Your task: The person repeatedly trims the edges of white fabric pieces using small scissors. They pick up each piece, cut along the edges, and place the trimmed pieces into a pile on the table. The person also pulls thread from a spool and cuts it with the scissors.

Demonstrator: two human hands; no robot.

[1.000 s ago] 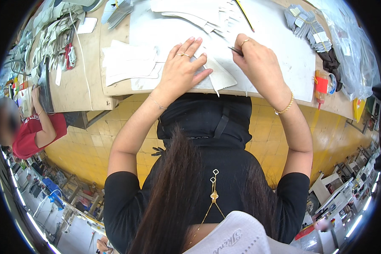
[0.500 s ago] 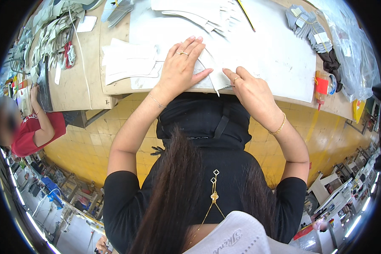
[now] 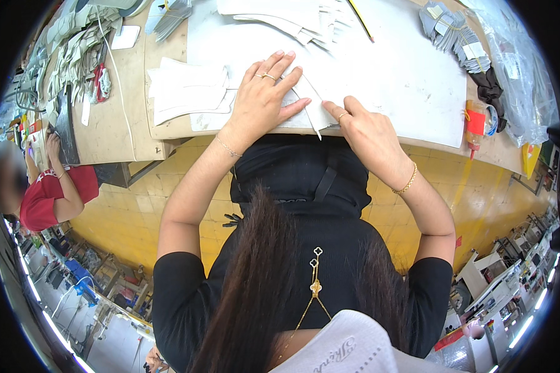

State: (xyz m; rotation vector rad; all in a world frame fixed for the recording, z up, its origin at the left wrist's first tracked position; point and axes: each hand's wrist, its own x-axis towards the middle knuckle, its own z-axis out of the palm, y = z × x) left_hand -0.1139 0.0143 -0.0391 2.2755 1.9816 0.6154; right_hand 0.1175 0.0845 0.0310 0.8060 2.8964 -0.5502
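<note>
A thin white cut piece (image 3: pixel 316 117) with a pointed end lies at the table's front edge, its tip poking over that edge. Flat across its left side rests my left hand (image 3: pixel 266 93), fingers stretched out and thumb pointing right. My right hand (image 3: pixel 370 132) is at the piece's right edge, index fingertip on it and the other fingers curled in. The right thumb is hidden beneath the hand, so its grip shows only in part. Left of my left hand is a stack of white cut pieces (image 3: pixel 186 93). Farther back lie more white pieces (image 3: pixel 277 17).
A white sheet (image 3: pixel 410 81) covers much of the wooden table (image 3: pixel 127 87). A pencil (image 3: pixel 362 22) lies at the back. Grey bundles (image 3: pixel 452 37), a red-labelled bottle (image 3: pixel 475 127) and clear plastic (image 3: pixel 516 74) are right. Grey pieces (image 3: pixel 74 56) and a person in red (image 3: pixel 59 196) are left.
My right hand has shifted very slightly left and stays at the piece's edge. My left hand stays flat in nearly the same place. The person at left has moved their arms.
</note>
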